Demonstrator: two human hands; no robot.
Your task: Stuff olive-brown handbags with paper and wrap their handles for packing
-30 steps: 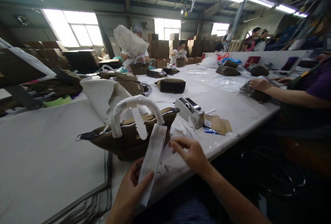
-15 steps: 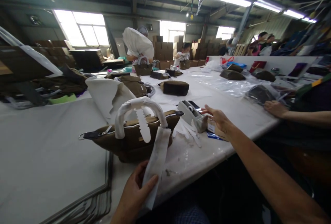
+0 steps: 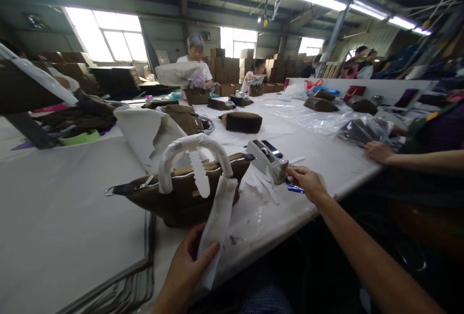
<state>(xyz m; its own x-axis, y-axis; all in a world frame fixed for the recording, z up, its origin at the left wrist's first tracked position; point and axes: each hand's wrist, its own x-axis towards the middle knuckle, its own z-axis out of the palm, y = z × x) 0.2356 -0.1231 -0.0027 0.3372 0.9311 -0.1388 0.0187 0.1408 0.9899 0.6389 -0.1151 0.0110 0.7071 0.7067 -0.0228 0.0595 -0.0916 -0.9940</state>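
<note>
A brown zippered handbag [image 3: 181,207] stands on the table in front of me, its arched handle [image 3: 195,141] wrapped in white. From the near foot of that handle a white paper strip [image 3: 220,207] runs down toward me. My left hand [image 3: 188,265] is closed around its lower end, thumb on top. To the right of the bag sits a grey tape dispenser [image 3: 266,159]. My right hand [image 3: 306,181] pinches at its near end, fingertips on the tape, which hardly shows. Several cut white paper pieces [image 3: 259,183] lie between the bag and the dispenser.
Behind the dispenser lies a dark phone [image 3: 272,149]. A blue-edged card [image 3: 295,187] is under my right hand. Further back stand a brown pouch [image 3: 242,122] and more bags. On the right, a co-worker's hand [image 3: 379,151] rests by a plastic-wrapped bag [image 3: 357,132].
My right hand has gone from spread fingers beside the dispenser to a pinch at its near end. The left hand keeps its hold on the paper strip. The view has shifted slightly.
</note>
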